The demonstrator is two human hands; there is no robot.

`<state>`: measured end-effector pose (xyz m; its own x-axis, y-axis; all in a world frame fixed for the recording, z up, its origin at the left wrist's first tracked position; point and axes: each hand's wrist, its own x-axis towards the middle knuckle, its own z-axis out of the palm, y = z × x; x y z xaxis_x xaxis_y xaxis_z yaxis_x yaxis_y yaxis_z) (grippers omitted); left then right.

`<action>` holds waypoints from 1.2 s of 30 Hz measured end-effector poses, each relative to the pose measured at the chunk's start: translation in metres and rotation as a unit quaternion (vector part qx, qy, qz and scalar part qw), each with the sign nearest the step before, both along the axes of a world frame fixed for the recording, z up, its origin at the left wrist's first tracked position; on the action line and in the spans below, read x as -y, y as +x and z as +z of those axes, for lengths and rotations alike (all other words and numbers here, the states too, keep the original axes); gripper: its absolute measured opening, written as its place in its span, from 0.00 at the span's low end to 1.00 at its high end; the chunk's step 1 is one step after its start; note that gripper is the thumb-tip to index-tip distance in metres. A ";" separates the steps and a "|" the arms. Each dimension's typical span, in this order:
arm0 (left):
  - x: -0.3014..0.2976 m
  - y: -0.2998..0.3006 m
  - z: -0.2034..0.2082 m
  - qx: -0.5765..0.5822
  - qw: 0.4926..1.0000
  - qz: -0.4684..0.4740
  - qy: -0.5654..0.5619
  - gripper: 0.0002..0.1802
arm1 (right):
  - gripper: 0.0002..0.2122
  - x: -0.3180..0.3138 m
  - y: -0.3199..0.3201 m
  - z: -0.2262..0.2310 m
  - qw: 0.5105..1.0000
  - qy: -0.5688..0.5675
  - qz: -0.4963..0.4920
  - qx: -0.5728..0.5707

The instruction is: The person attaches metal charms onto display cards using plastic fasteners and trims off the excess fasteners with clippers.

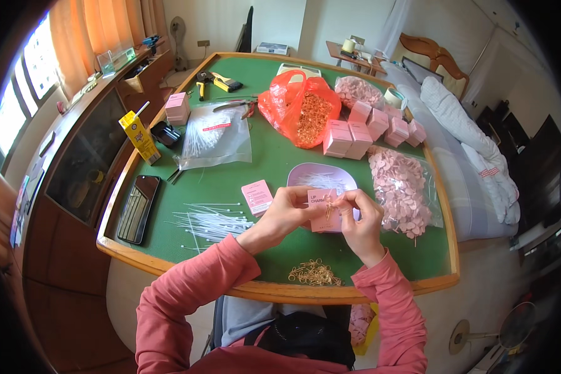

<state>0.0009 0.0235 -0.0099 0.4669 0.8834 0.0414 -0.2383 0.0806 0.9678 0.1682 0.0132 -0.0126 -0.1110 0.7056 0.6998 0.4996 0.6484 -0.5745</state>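
My left hand (280,215) is closed on the edge of a small pink printed card (318,223), held upright above the table. At the card's face, the fingertips of my right hand (363,229) pinch a small gold clasp (329,207). Whether the clasp passes through the card cannot be made out. Just behind both hands is a lilac bowl (291,176) with thin white strips in it. A short stack of pink cards (257,197) lies left of my left hand. Nearest me on the green tabletop is a loose pile of gold clasps (315,273).
White plastic ties (213,223) and a phone (139,209) lie left. Farther back are a clear bag of ties (209,134), pliers (218,82), a red bag of gold pieces (293,103) and pink card stacks (348,138). A bag of pink discs (400,190) lies right.
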 end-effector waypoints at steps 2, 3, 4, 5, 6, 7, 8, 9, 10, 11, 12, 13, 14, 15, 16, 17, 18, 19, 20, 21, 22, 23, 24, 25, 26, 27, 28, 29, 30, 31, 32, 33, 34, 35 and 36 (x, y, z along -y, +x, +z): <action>0.000 0.000 0.000 -0.007 1.000 0.000 -0.001 0.16 | 0.04 0.000 0.000 0.000 1.000 -0.005 0.000 -0.004; 0.000 0.000 0.000 -0.009 1.000 0.002 0.001 0.15 | 0.04 0.000 0.001 0.000 1.000 -0.004 -0.001 -0.004; 0.001 0.000 0.000 -0.011 1.000 0.004 0.004 0.14 | 0.05 0.000 0.001 0.000 1.000 -0.002 -0.003 0.000; 0.001 0.000 -0.001 -0.011 1.000 0.004 0.004 0.14 | 0.05 0.000 0.000 0.000 1.000 0.000 -0.004 0.003; 0.001 0.001 -0.002 -0.010 1.000 0.010 0.007 0.14 | 0.05 0.000 0.000 0.000 1.000 0.000 -0.004 0.003; 0.001 0.001 -0.002 -0.008 1.000 0.017 0.009 0.15 | 0.05 0.000 -0.001 0.000 1.000 0.015 -0.009 0.014; 0.001 0.001 -0.002 -0.008 1.000 0.015 0.010 0.15 | 0.04 0.000 -0.001 0.001 0.999 0.030 -0.016 0.025; 0.001 0.001 -0.001 -0.019 1.000 0.002 0.008 0.16 | 0.04 -0.001 -0.002 0.000 0.999 0.030 -0.019 0.025; 0.001 0.001 -0.001 -0.029 0.999 -0.011 0.007 0.17 | 0.04 -0.003 -0.003 -0.002 0.998 0.049 -0.020 0.032; 0.001 0.001 -0.002 -0.031 0.999 -0.013 0.007 0.17 | 0.04 -0.004 -0.004 -0.003 0.997 0.067 -0.021 0.039; 0.001 0.001 -0.003 -0.029 1.000 -0.006 0.012 0.17 | 0.04 -0.004 -0.006 -0.003 0.997 0.067 -0.023 0.037; 0.001 0.000 -0.004 -0.027 0.999 0.001 0.017 0.17 | 0.04 -0.004 -0.007 -0.003 0.996 0.072 -0.015 0.041; 0.001 0.000 -0.003 -0.028 0.999 -0.002 0.018 0.17 | 0.04 -0.005 -0.006 -0.003 0.996 0.078 -0.009 0.046; 0.001 0.000 -0.001 -0.033 0.999 -0.001 0.012 0.17 | 0.04 -0.005 -0.005 -0.003 0.996 0.079 -0.012 0.046; 0.000 0.001 0.000 -0.037 0.999 0.000 0.007 0.16 | 0.04 -0.005 -0.002 -0.004 0.997 0.061 -0.001 0.038; 0.000 0.000 0.000 -0.040 0.999 0.000 0.009 0.16 | 0.05 -0.006 -0.002 -0.003 0.999 0.044 0.013 0.030; 0.000 0.000 -0.001 -0.035 0.999 0.005 0.014 0.16 | 0.05 -0.005 -0.002 -0.002 0.998 0.046 0.012 0.028; -0.001 0.000 -0.002 -0.031 0.999 0.010 0.020 0.16 | 0.05 -0.004 -0.003 0.000 0.999 0.020 0.026 0.012; -0.002 -0.001 -0.004 -0.032 0.999 0.008 0.022 0.16 | 0.04 -0.002 -0.003 0.002 0.999 -0.006 0.038 -0.003; -0.003 -0.002 -0.007 -0.028 0.999 0.003 0.025 0.16 | 0.04 -0.001 -0.003 0.003 0.999 -0.003 0.036 -0.005; -0.004 -0.002 -0.007 -0.023 0.999 -0.002 0.027 0.16 | 0.04 0.000 -0.004 0.005 0.999 -0.016 0.038 -0.018; -0.003 -0.001 -0.006 -0.024 0.999 -0.004 0.030 0.16 | 0.04 0.000 -0.003 0.006 0.998 -0.029 0.040 -0.031; -0.002 0.000 -0.004 -0.039 0.998 0.007 0.042 0.15 | 0.04 0.002 -0.002 0.008 0.998 -0.026 0.038 -0.032; -0.002 0.001 -0.003 -0.054 0.997 0.019 0.054 0.15 | 0.03 0.004 0.000 0.010 0.997 -0.059 0.028 -0.051; -0.001 0.002 -0.002 -0.056 0.997 0.019 0.056 0.15 | 0.03 0.005 0.000 0.012 0.993 -0.091 0.020 -0.071; 0.000 0.002 -0.003 -0.079 0.993 0.033 0.078 0.15 | 0.03 0.004 0.000 0.011 0.993 -0.088 0.021 -0.072; 0.000 0.002 -0.003 -0.102 0.989 0.046 0.100 0.15 | 0.03 0.002 0.000 0.009 0.993 -0.083 0.040 -0.077; 0.000 0.003 -0.005 -0.102 0.988 0.044 0.102 0.15 | 0.03 0.001 0.001 0.008 0.992 -0.077 0.055 -0.081; 0.000 0.003 -0.006 -0.107 0.984 0.056 0.128 0.15 | 0.03 0.001 0.001 0.008 0.992 -0.074 0.053 -0.083; 0.000 0.003 -0.006 -0.112 0.980 0.068 0.153 0.15 | 0.03 0.001 0.000 0.008 0.993 -0.080 0.060 -0.064; -0.001 0.003 -0.006 -0.113 0.979 0.066 0.154 0.15 | 0.03 0.000 0.000 0.007 0.993 -0.087 0.067 -0.045; -0.001 0.002 -0.005 -0.091 0.986 0.059 0.128 0.15 | 0.03 0.001 0.001 0.008 0.993 -0.085 0.065 -0.047; -0.002 0.001 -0.004 -0.068 0.991 0.052 0.101 0.15 | 0.02 0.003 0.002 0.010 0.993 -0.086 0.059 -0.063; -0.003 0.001 -0.004 -0.070 0.991 0.052 0.103 0.15 | 0.02 0.003 0.002 0.012 0.991 -0.087 0.056 -0.078; -0.004 0.001 -0.006 -0.040 0.994 0.049 0.085 0.15 | 0.02 0.002 0.004 0.011 0.991 -0.086 0.057 -0.080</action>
<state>0.0020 0.0273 -0.0154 0.3872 0.9079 0.1608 -0.1586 -0.1062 0.9816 0.1723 0.0111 -0.0014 -0.0939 0.8051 0.5856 0.3230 0.5810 -0.7471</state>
